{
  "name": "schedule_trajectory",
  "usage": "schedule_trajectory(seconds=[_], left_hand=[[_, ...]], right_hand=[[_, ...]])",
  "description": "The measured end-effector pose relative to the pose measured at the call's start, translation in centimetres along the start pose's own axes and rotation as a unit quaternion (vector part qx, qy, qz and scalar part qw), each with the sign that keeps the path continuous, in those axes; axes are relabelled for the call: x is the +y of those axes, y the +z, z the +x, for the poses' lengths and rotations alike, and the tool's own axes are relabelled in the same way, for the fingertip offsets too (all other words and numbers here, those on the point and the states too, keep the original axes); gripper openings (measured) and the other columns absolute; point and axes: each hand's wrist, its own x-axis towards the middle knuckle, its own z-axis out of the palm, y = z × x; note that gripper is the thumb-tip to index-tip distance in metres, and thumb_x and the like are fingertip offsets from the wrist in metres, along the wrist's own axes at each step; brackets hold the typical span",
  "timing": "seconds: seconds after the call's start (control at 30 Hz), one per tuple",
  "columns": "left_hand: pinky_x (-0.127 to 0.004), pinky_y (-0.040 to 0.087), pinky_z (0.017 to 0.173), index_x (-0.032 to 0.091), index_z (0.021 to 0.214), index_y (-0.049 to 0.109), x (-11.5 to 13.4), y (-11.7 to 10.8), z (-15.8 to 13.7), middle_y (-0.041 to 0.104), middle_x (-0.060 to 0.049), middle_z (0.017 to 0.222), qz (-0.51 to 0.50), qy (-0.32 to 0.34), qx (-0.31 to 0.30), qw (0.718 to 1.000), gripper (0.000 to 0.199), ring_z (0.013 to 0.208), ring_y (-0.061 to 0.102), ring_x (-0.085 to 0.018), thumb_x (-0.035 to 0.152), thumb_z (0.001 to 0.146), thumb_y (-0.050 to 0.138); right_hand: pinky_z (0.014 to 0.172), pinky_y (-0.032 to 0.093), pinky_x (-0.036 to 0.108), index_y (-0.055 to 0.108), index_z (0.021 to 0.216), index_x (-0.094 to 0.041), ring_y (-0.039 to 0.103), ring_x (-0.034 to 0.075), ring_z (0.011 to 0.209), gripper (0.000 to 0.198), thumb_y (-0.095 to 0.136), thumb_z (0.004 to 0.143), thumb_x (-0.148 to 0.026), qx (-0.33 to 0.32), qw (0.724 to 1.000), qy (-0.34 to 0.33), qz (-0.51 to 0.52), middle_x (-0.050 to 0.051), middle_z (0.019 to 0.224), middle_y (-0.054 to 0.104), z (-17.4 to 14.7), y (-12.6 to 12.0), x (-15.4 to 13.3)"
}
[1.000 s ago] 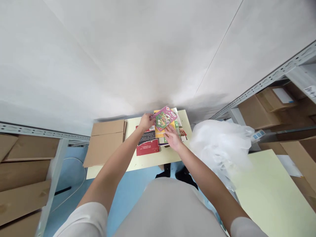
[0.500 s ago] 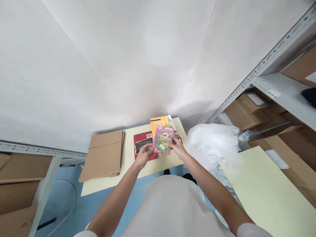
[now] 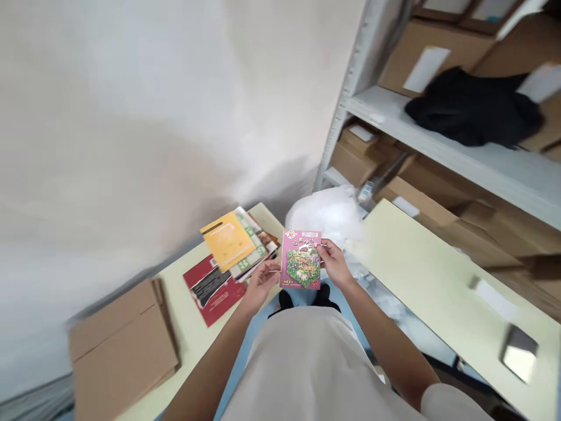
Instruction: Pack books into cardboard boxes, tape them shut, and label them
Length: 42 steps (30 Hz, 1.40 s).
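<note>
1. Head view, the hands: the right hand (image 3: 336,263) grasps the pink book (image 3: 300,263) by its right edge, thumb over the cover. The left hand (image 3: 262,282) has curled fingers at the left edge; whether they grip it or only touch it, I cannot tell.
2. Head view, the book: it is in front of the person's body, just off the near right corner of the pale table (image 3: 188,333), its illustrated cover facing up.
3. Head view, left side: on that table a yellow book (image 3: 228,241) tops an uneven pile, which overlaps a red book (image 3: 223,304). Folded cardboard (image 3: 123,356) lies further left.
4. Head view, right side: white plastic (image 3: 326,211) bulges between the pale table and a second table (image 3: 407,263), which bears a dark, flat object (image 3: 519,354), blurred. Behind stands a shelf (image 3: 460,153) with boxes and black cloth (image 3: 473,108).
</note>
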Motion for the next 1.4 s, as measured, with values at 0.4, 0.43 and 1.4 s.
schedule_trajectory(seconds=[0.4,0.43,1.4], left_hand=[[-0.033,0.050,0.081,0.018,0.095,0.064,-3.1,18.1,4.2,0.070,-0.008,0.096,0.122,-0.077,-0.244,0.959,0.035,0.087,0.064,-0.020,0.044,0.073,0.068],[-0.034,0.050,0.082,0.018,0.093,0.065,-3.5,19.7,4.2,0.070,-0.008,0.095,0.124,-0.078,-0.254,0.956,0.033,0.087,0.065,-0.020,0.044,0.073,0.068],[-0.025,0.047,0.071,0.019,0.097,0.069,-11.0,41.3,8.5,0.070,-0.005,0.092,0.064,-0.236,-0.230,0.942,0.041,0.076,0.061,-0.013,0.037,0.062,0.079]], right_hand=[[0.052,0.048,0.024,0.055,0.097,-0.023,0.058,0.013,0.060,0.041,0.062,0.073,-0.055,0.257,0.960,-0.029,0.112,0.000,0.078,0.066,-8.4,-17.6,0.2],[0.052,0.047,0.025,0.055,0.097,-0.023,0.058,0.013,0.060,0.041,0.062,0.072,-0.055,0.264,0.957,-0.027,0.117,0.000,0.078,0.066,-9.0,-19.1,0.3],[0.070,0.051,0.034,0.062,0.111,-0.027,0.059,0.016,0.073,0.040,0.057,0.076,-0.045,0.309,0.935,-0.076,0.156,0.000,0.082,0.062,-11.7,-44.1,1.1]])
